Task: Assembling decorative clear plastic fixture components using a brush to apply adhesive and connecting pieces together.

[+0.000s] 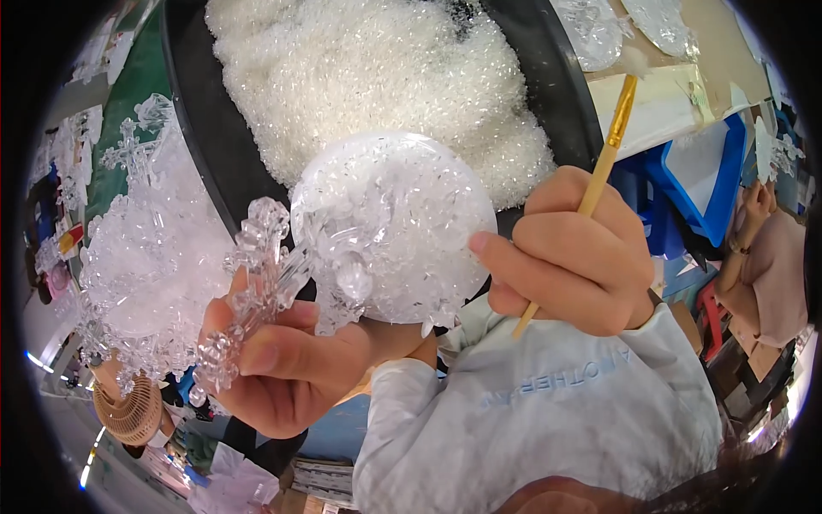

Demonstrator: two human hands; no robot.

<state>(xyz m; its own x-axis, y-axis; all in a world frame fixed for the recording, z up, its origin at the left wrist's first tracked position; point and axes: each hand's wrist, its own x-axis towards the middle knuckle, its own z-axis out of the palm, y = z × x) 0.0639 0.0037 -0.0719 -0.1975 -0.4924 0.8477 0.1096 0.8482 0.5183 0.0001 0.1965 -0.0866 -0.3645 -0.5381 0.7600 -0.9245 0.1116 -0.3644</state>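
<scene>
My left hand (291, 364) pinches the knobbly stem of a clear plastic ornament (394, 223) between thumb and fingers. Its broad round face lies over the near part of a black tray (201, 128), with shiny flakes scattered on it. In my right fist (582, 253) is a slim paintbrush (604, 167) with a yellow handle and gold ferrule, its pale bristles pointing up and away. The right index fingertip is at the ornament's right rim; whether it presses there I cannot tell. White glitter flakes (377, 68) are heaped in the tray.
Left of the tray is a pile of clear plastic ornaments (141, 265). More clear pieces (591, 34) lie on a beige surface at the far right. A blue bin (728, 184) stands at right, and beyond it another person (771, 274) sits.
</scene>
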